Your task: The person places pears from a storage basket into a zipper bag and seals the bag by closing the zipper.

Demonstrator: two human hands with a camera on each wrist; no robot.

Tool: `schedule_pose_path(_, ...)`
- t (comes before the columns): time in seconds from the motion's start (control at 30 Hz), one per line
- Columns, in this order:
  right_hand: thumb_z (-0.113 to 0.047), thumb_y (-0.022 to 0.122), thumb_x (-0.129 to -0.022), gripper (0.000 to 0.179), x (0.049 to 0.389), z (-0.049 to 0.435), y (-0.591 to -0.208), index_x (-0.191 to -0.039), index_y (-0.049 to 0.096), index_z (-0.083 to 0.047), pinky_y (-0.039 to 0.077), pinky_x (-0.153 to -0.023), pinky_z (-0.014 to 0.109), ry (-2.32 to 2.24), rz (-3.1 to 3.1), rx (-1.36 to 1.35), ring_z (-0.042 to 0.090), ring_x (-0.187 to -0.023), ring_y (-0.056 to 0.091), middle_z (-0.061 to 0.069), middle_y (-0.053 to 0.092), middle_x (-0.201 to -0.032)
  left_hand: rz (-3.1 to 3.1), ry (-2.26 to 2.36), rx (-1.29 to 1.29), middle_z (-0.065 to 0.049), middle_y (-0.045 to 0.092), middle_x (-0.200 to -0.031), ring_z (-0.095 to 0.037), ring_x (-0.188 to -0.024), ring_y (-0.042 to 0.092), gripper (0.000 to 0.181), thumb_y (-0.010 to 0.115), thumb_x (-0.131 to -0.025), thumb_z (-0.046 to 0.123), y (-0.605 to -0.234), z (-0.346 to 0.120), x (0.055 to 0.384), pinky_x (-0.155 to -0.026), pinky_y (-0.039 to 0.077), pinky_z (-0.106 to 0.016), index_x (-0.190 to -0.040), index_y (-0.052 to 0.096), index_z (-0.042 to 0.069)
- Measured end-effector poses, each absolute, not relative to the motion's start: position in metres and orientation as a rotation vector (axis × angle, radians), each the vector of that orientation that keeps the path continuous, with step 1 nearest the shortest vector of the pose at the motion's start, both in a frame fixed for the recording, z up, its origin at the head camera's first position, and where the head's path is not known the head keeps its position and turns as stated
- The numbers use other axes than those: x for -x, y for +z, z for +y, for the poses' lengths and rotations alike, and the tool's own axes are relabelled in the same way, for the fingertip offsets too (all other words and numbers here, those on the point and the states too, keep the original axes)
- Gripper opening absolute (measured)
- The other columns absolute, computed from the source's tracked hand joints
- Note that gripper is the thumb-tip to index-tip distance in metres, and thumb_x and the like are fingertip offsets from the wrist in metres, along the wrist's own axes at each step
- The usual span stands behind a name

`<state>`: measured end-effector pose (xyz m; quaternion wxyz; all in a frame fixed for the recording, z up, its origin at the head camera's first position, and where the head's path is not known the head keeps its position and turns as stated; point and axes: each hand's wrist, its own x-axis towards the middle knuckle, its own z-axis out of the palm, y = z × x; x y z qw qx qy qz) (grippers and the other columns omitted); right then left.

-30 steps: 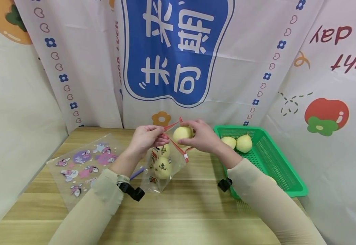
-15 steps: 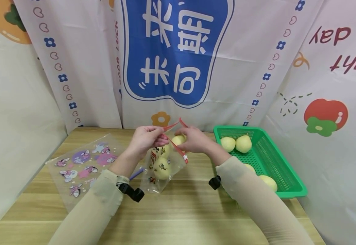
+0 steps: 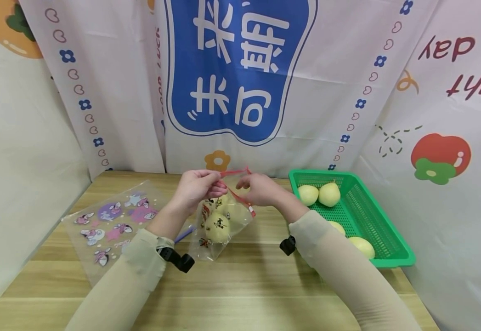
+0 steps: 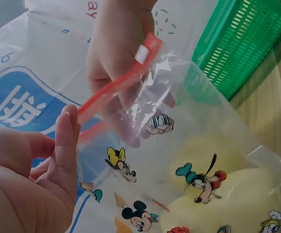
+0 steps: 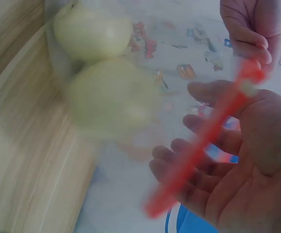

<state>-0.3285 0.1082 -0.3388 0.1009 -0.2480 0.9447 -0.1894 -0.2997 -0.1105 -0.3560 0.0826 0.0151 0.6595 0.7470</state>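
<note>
A clear zip bag (image 3: 237,226) with cartoon prints and a red zip edge (image 4: 113,90) hangs over the table, its mouth apart. My left hand (image 3: 199,187) pinches the red edge on the left side of the mouth. Inside the bag lie pale yellow pears, a nearer pear (image 5: 113,99) and another pear (image 5: 89,34) beside it, at the bottom. At the mouth's right side is my right hand (image 3: 261,189), fingers loosely bent within the opening and holding no pear. The red edge crosses in front of its palm in the right wrist view, blurred.
A green basket (image 3: 389,223) stands on the right, with several pears (image 3: 330,194) in it. On the left lies a flat clear bag (image 3: 112,234) with pink and purple prints and a purple strip (image 3: 184,234). Printed cloth (image 3: 327,92) surrounds the wooden table (image 3: 223,299).
My right hand has lowered a pear into the zip bag and let it go. The pear has dropped among the others. The left hand keeps its place on the red edge.
</note>
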Motion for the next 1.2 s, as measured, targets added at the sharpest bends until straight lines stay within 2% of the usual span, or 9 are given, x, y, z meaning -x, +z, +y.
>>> schedule_pose_path(0.2,-0.028,0.072,-0.103,0.029,0.327,0.115,-0.334,-0.124,0.080,-0.010,0.063,-0.103,0.041,-0.604,2.819,0.750,0.023,-0.113,0.075,0.006,0.082,-0.120,1.973,2.221,-0.049,-0.002,0.079,-0.080,-0.009,-0.071,0.079,0.040,0.059,-0.112,0.010,-0.360,-0.112,0.299,-0.072,0.068,-0.019,-0.144,0.060,-0.014)
schedule_pose_path(0.33,-0.029,0.071,-0.106,0.026,0.326,0.128,-0.326,-0.122,0.080,-0.011,0.065,-0.095,0.040,-0.705,2.836,0.708,0.020,-0.105,0.075,0.004,0.082,-0.118,1.973,2.226,-0.055,-0.003,0.080,-0.081,-0.009,-0.071,0.079,0.039,0.060,-0.112,0.010,-0.359,-0.112,0.299,-0.072,0.068,-0.020,-0.143,0.061,-0.014)
schedule_pose_path(0.57,-0.032,0.068,-0.109,0.030,0.333,0.167,-0.311,-0.128,0.077,-0.011,0.061,-0.105,0.049,-0.795,2.901,0.545,0.029,-0.118,0.072,0.009,0.078,-0.126,1.973,2.222,-0.057,-0.002,0.079,-0.081,-0.009,-0.071,0.079,0.039,0.059,-0.112,0.009,-0.359,-0.112,0.298,-0.072,0.068,-0.020,-0.144,0.061,-0.014)
schedule_pose_path(0.77,-0.032,0.063,-0.111,0.033,0.341,0.214,-0.307,-0.132,0.074,-0.009,0.059,-0.107,0.054,-0.843,2.918,0.394,0.034,-0.121,0.068,0.014,0.074,-0.131,1.971,2.216,-0.059,-0.002,0.079,-0.081,-0.010,-0.071,0.079,0.039,0.059,-0.112,0.009,-0.359,-0.112,0.298,-0.072,0.068,-0.020,-0.144,0.061,-0.014)
schedule_pose_path(1.07,-0.035,0.064,-0.110,0.041,0.339,0.272,-0.321,-0.136,0.071,-0.004,0.057,-0.110,0.060,-0.704,2.903,0.357,0.041,-0.128,0.068,0.021,0.073,-0.136,1.975,2.210,-0.069,-0.002,0.079,-0.080,-0.009,-0.071,0.079,0.040,0.059,-0.113,0.009,-0.360,-0.111,0.298,-0.072,0.068,-0.019,-0.144,0.059,-0.016)
schedule_pose_path(1.2,-0.037,0.064,-0.110,0.048,0.334,0.287,-0.329,-0.143,0.067,-0.001,0.056,-0.112,0.062,-0.596,2.834,0.343,0.046,-0.134,0.065,0.026,0.069,-0.144,1.981,2.209,-0.066,-0.002,0.079,-0.080,-0.009,-0.071,0.079,0.040,0.059,-0.113,0.010,-0.361,-0.111,0.298,-0.072,0.068,-0.019,-0.143,0.060,-0.016)
